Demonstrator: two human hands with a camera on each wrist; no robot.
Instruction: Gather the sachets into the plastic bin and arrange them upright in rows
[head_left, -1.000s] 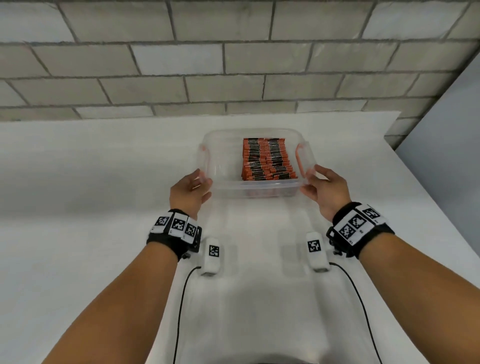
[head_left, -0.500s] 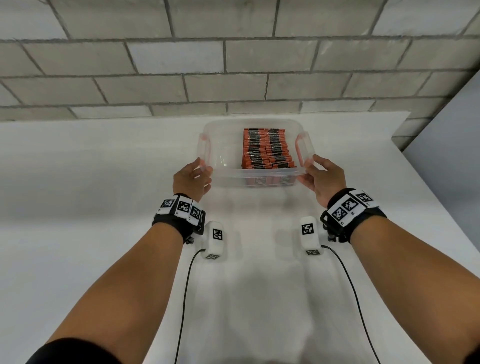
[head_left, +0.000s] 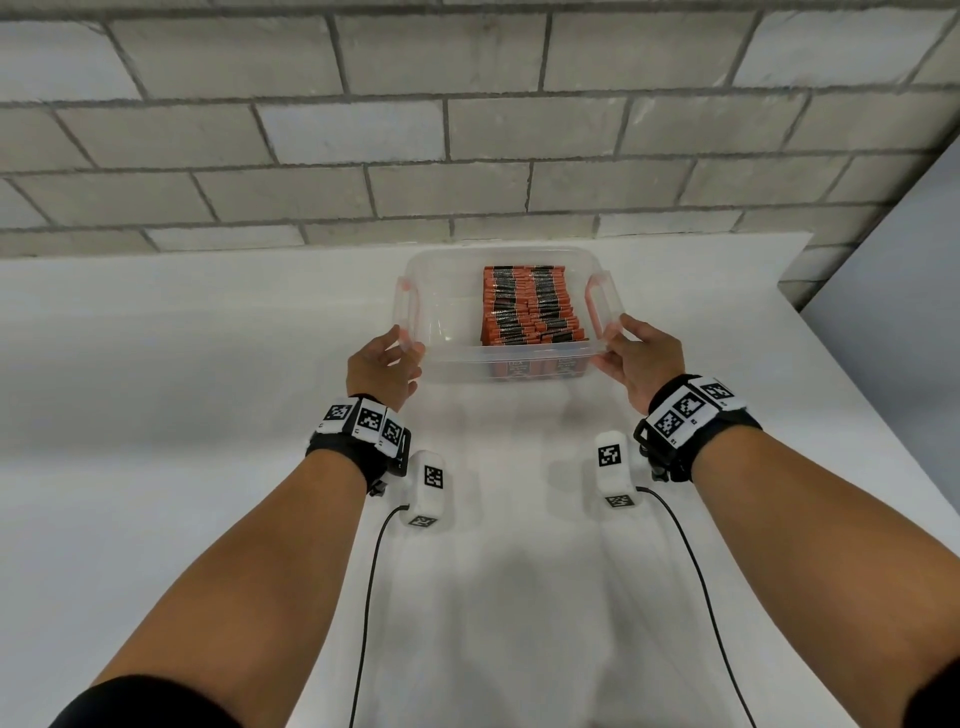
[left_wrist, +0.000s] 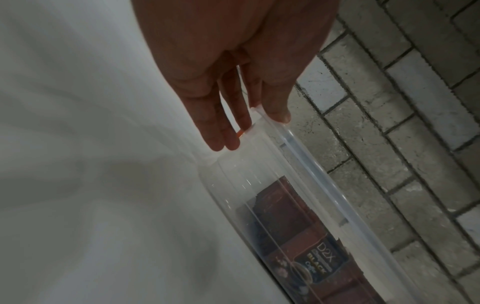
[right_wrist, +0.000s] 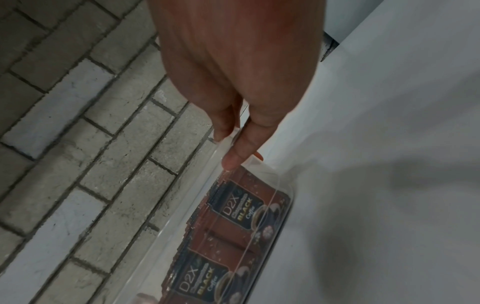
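Sachets (head_left: 530, 306) upright in bin (head_left: 447, 291) | bin farther back than before | hands (head_left: 383, 366) (head_left: 641, 358) gripping near corners

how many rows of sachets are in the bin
2. The left row and the right row stand side by side in the right half of the plastic bin; its left half shows none.

A clear rectangular plastic bin (head_left: 447, 306) with orange side handles sits on the white counter (head_left: 182, 364), close to the grey block wall. Inside it, orange-and-black coffee sachets (head_left: 530, 306) stand upright on edge, packed face to face in two neat rows that fill the right part of the bin; the left part holds none. Seen through the near wall, the front sachets read "D2X BLACK Coffee" (right_wrist: 241, 209).
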